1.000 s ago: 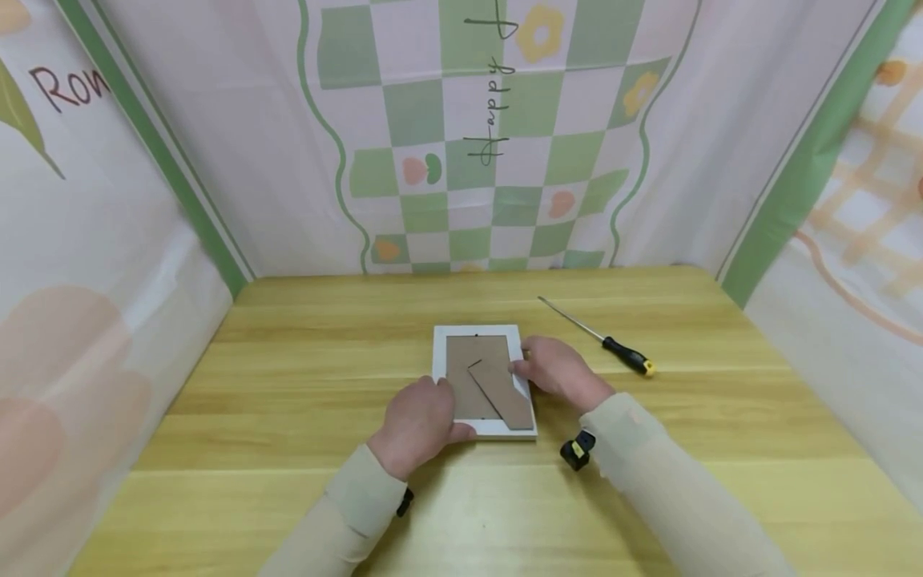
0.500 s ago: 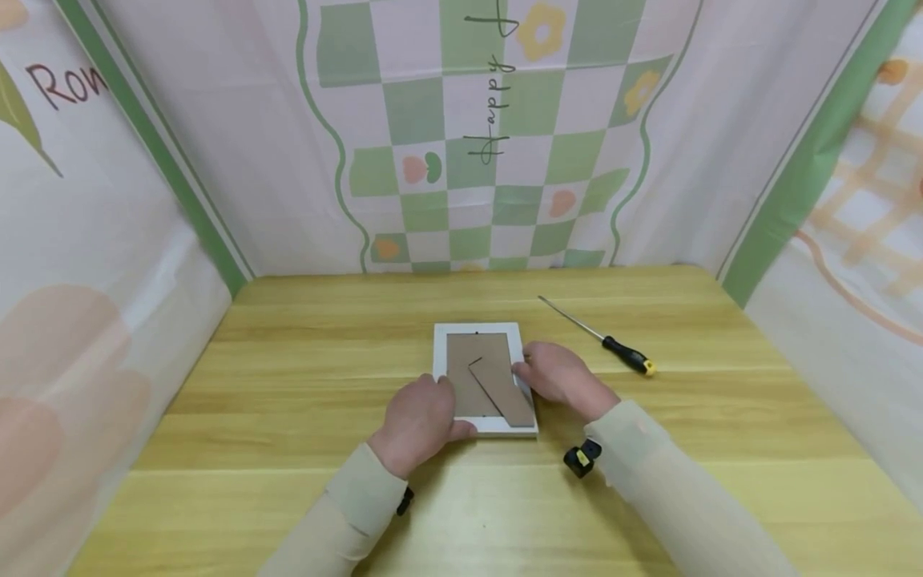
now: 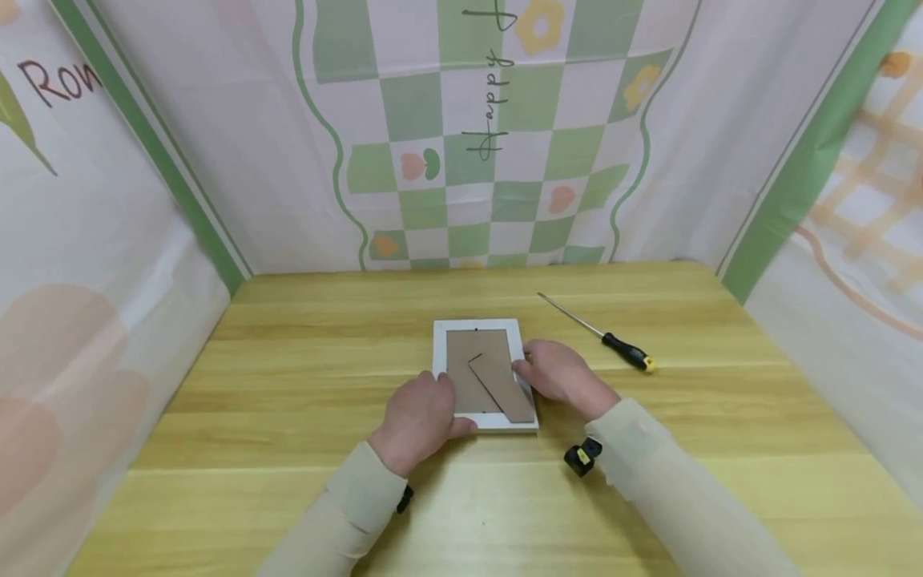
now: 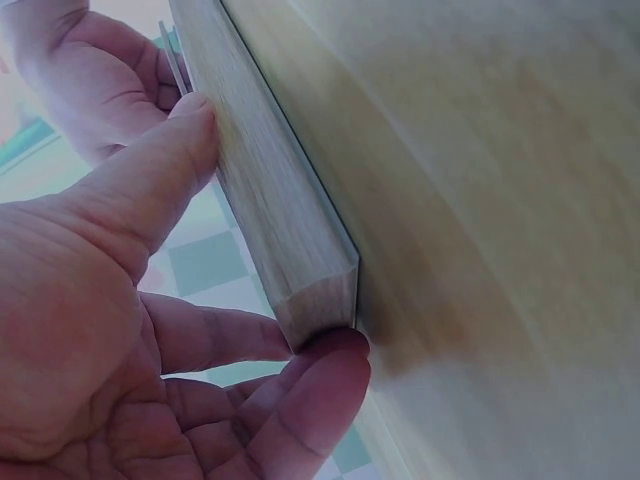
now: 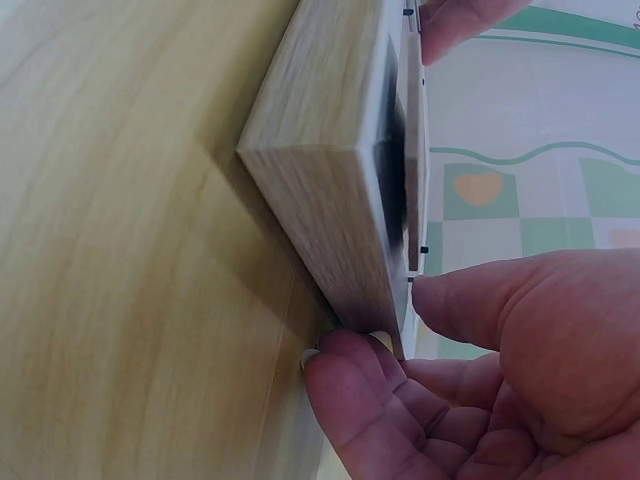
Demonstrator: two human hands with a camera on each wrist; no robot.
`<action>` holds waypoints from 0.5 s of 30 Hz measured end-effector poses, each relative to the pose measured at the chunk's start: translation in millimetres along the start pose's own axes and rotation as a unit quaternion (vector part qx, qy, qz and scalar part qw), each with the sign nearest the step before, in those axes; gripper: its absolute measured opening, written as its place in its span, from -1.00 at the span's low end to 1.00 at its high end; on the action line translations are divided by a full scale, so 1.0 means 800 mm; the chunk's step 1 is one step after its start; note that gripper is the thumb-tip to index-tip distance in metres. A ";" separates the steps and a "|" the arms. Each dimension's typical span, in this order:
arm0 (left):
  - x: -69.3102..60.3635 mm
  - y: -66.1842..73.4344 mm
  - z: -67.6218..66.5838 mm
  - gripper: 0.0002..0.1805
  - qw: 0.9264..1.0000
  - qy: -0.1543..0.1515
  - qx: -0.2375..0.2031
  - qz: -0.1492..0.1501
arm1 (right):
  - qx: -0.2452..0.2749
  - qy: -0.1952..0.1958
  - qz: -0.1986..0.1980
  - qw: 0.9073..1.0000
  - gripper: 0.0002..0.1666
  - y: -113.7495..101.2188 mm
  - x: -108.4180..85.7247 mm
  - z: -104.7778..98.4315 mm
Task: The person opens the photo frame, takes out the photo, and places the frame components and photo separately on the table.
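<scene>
A picture frame (image 3: 476,324) with a white back rim lies back side up on the wooden table. Its brown backing board (image 3: 467,393) carries a fold-out stand leg (image 3: 510,394), slanting to the lower right corner. My left hand (image 3: 414,413) grips the left edge near the bottom corner, thumb on the near side. On the opposite edge my right hand (image 3: 562,370) pinches the rim, thumb on top. In the left wrist view the frame's side (image 4: 270,170) has a wood-grain look. The right wrist view shows curled fingers (image 5: 350,390) under the frame's edge. The front face is hidden.
A screwdriver (image 3: 626,350) with a black and yellow handle lies at the back right of the table (image 3: 303,336), beyond my right hand. Patterned cloth (image 3: 476,176) hangs behind the table and along both sides.
My right hand has shifted very slightly to the right along the frame's edge. The left hand keeps the same grip, and the view has tilted a little.
</scene>
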State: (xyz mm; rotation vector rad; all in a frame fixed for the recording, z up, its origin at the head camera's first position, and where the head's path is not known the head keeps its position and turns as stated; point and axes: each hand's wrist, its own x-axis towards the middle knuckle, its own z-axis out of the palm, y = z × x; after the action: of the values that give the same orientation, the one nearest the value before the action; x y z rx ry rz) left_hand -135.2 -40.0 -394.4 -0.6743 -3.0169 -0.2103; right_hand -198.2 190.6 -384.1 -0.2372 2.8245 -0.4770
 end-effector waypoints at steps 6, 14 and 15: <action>-0.001 0.000 0.000 -0.28 1.000 0.000 -0.006 0.000 | -0.001 0.000 0.000 1.000 -0.47 0.000 0.001 0.001; -0.001 -0.002 0.000 -0.28 1.000 -0.002 -0.014 -0.001 | 0.009 -0.001 0.011 1.000 -0.47 0.002 0.002 0.003; -0.001 -0.002 0.001 -0.27 1.000 0.000 -0.012 0.000 | 0.009 0.000 0.012 1.000 -0.47 0.002 0.002 0.003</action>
State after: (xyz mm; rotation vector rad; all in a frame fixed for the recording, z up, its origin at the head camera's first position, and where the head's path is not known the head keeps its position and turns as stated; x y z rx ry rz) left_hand -134.9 -41.9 -395.3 -0.6774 -3.0191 -0.2477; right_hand -199.0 191.0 -387.4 -0.2006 2.8184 -0.4979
